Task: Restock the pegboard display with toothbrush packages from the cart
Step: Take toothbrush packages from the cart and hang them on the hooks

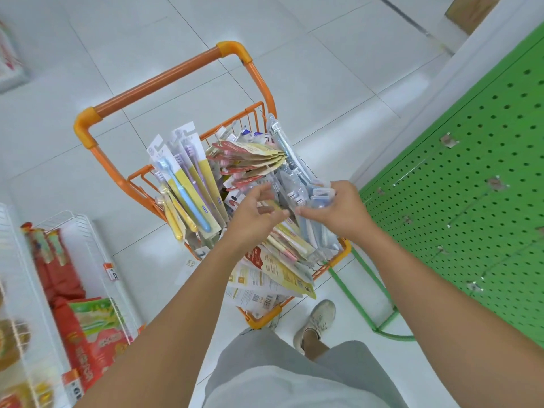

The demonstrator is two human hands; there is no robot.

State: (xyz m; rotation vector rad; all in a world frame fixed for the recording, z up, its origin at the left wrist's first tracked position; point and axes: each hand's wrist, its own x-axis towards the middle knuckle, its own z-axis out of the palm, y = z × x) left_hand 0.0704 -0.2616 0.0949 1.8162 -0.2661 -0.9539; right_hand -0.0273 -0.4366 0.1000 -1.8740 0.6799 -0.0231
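Grey shorts (294,375) and one pale shoe (316,320) nearest the lens, both forearms reaching forward over the cart.

Far left: white wire rack (97,260) with red snack bags (88,343), beside the cart and apart from it; risk of a snag if the cart rolls that way.

Left of centre: orange cart (153,81), overfilled with toothbrush packages. Yellow-carded packages (188,184) standing tilted against the left wall, tops above the rim; likely to tip out onto the floor if the pile is disturbed. Flat cards (265,281) overhanging the near rim, likely to slide off for the same reason.

Centre: left hand (256,216) over the pile, fingers loosely curled, thumb tip close to the right thumb; cannot tell whether any package is pinched, owing to blur.

Right of centre: right hand (338,207) grasping a bundle of clear blister packages (309,195), fingers wrapped over the top edge. Bundle several packs thick; a slack grasp probably lets inner packs slip free during the lift, and neighbouring packs may drag up with them.

Far right: green pegboard (477,184), thin metal hooks (468,210) mostly bare and hard to see; risk of a missed hang-hole or a bent hook when several packs are pushed on at once. Restocking judged at an early stage.
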